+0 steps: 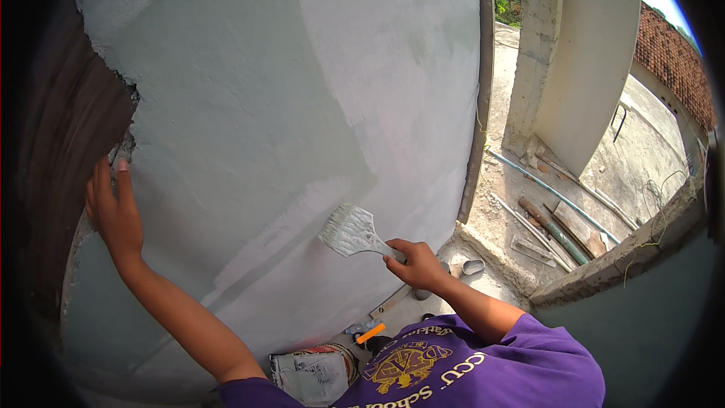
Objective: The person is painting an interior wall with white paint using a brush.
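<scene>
My right hand (417, 264) is closed round the handle of a wide flat paintbrush (352, 231) coated in whitish paint. Its bristles point up and left, against or very close to the wall (249, 121); I cannot tell which. That wall has pale green areas with whiter strokes over them. At the far left, my left hand (117, 215) rests with fingers stretched out at the wall's rough broken edge. Beyond that edge is a dark brown wooden surface (72, 121).
Low in front of me stands a paint-smeared bucket (313, 378), with an orange object (370, 333) beside it. Through an opening at right, pipes (555, 195) and boards lie on concrete near a pillar (535, 53). A low ledge (627, 249) runs along the right.
</scene>
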Available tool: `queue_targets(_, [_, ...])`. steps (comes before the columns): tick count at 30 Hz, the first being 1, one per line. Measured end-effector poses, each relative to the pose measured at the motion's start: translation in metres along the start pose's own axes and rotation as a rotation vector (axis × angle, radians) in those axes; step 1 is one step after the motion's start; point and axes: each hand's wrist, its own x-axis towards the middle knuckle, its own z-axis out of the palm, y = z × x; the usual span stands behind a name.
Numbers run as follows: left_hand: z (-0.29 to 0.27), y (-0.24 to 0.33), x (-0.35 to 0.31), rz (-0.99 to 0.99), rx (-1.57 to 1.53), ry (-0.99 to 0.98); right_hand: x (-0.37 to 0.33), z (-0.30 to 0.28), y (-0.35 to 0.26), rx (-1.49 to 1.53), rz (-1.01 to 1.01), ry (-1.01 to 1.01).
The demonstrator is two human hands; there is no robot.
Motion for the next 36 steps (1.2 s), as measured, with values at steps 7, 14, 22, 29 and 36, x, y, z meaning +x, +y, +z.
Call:
queue_targets(7, [-0.001, 0.002, -0.001, 0.049, -0.011, 0.034, 0.007, -0.007, -0.004, 0.128, 0.029, 0.170])
queue_targets(14, [-0.001, 0.001, -0.002, 0.031, 0.008, 0.005, 0.002, -0.008, -0.007, 0.124, -0.072, 0.048])
queue_targets(22, [0.001, 0.000, -0.001, 0.008, -0.022, 0.017, 0.013, -0.016, 0.002, 0.108, 0.092, -0.006])
queue_targets(29, [0.001, 0.000, 0.000, 0.021, -0.004, 0.024, 0.012, -0.014, 0.012, 0.131, -0.127, 0.032])
queue_targets(36, [0.000, 0.000, -0.001, 0.001, -0.002, 0.002, 0.016, -0.022, 0.014, 0.061, 0.033, -0.047])
